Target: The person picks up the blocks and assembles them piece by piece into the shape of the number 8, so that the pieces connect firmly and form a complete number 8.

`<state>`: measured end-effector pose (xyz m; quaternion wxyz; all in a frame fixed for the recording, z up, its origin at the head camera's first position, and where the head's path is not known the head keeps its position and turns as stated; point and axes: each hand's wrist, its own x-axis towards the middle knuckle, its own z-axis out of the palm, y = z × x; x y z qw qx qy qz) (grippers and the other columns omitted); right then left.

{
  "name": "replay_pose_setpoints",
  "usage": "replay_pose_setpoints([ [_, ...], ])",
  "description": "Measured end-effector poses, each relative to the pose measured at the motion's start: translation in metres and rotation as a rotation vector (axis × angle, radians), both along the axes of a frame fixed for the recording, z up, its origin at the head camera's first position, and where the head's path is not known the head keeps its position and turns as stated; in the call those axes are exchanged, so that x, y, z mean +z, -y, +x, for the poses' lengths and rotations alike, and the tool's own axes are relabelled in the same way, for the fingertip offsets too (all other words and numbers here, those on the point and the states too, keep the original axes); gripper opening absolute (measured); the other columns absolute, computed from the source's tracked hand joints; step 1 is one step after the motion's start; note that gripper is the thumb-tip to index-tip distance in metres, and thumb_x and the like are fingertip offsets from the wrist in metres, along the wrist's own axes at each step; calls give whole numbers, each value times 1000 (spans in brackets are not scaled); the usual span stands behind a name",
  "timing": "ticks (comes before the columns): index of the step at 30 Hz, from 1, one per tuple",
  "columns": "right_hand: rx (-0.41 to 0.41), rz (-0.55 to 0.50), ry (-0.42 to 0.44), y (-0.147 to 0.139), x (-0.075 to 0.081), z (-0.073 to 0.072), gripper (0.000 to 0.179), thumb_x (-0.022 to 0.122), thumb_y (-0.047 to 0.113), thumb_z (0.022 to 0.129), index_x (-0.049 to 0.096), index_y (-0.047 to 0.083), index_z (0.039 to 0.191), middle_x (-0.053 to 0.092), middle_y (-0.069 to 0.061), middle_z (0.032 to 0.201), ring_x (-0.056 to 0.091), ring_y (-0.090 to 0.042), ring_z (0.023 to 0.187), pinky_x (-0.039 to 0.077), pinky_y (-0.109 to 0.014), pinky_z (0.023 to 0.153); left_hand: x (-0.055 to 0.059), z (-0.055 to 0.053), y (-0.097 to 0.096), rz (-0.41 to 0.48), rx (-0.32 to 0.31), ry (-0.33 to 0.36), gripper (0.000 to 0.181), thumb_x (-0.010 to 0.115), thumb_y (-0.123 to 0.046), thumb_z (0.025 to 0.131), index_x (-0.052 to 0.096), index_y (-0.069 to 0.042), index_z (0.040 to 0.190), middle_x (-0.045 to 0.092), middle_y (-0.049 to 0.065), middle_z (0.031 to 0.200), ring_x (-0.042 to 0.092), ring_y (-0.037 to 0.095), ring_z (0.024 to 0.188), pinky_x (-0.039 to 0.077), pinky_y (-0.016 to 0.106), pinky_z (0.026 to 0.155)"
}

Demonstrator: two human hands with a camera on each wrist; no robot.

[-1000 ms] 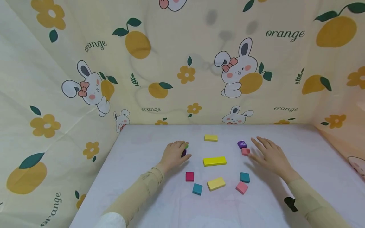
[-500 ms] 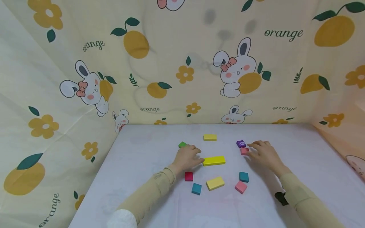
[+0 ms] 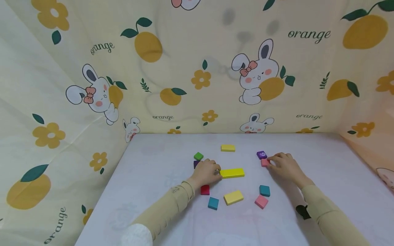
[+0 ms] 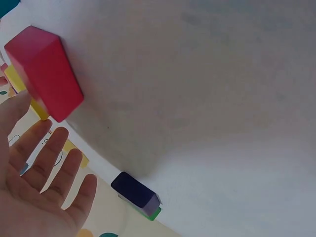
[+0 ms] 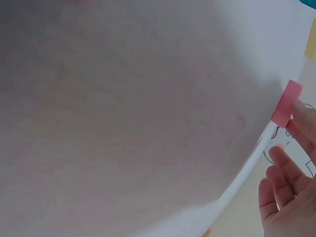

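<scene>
In the head view, my left hand (image 3: pixel 205 172) pinches the left end of a long bright yellow block (image 3: pixel 233 173) between thumb and index finger. The left wrist view shows that block's end (image 4: pixel 39 109) by the thumb, the other fingers spread. My right hand (image 3: pixel 286 167) holds a small pink block (image 3: pixel 264 163) by its right side; thumb and index finger meet it in the right wrist view too. Touching or nearly touching that block is a purple block (image 3: pixel 261 154) with a white mark. A dark purple block (image 3: pixel 196 164), partly hidden by my left hand, lies below a green block (image 3: pixel 198 156).
Nearer to me lie a red block (image 3: pixel 205 190), a teal block (image 3: pixel 213 203), a pale yellow block (image 3: pixel 233 197), another teal block (image 3: pixel 264 190) and a second pink block (image 3: pixel 261 201). One more yellow block (image 3: pixel 228 148) lies farther back. A printed curtain (image 3: pixel 184 78) rises behind the table.
My left hand has moved right from the dark purple and green blocks to the long yellow block and closed on its end. My right hand has come down onto the pink block.
</scene>
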<state>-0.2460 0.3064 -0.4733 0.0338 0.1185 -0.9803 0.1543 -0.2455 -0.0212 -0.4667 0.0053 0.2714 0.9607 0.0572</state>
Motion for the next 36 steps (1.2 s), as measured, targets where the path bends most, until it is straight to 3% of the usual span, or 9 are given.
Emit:
replay_pose_setpoints([
  [4, 4, 12, 4, 0, 0, -1, 31, 61, 22, 87, 66, 5, 113, 57, -27, 114, 48, -46, 103, 39, -58, 85, 2, 0, -1, 3, -6, 15, 31, 66, -43, 83, 70, -22, 105, 67, -6, 98, 54, 11, 83, 45, 23, 71],
  [14, -51, -52, 125, -1, 3, -8, 31, 62, 20, 88, 65, 4, 114, 54, -29, 120, 43, -49, 108, 38, -60, 88, 3, -4, -6, -22, -11, 15, 26, 65, -37, 83, 70, -20, 103, 67, -6, 94, 52, 11, 79, 44, 24, 70],
  [26, -50, -13, 133, 1, 6, -8, 28, 62, 20, 88, 67, 5, 111, 56, -29, 117, 46, -49, 106, 40, -60, 87, 2, -4, -7, -1, -10, 51, 43, 67, -52, 78, 69, -22, 108, 68, -7, 100, 54, 11, 84, 45, 30, 79],
  [36, -66, -14, 156, 2, 3, -10, 29, 61, 22, 89, 66, 6, 112, 55, -29, 119, 45, -49, 107, 39, -61, 87, 2, -3, -14, -5, -31, 103, 41, 67, -51, 78, 67, -24, 110, 65, -8, 99, 52, 10, 84, 42, 32, 81],
])
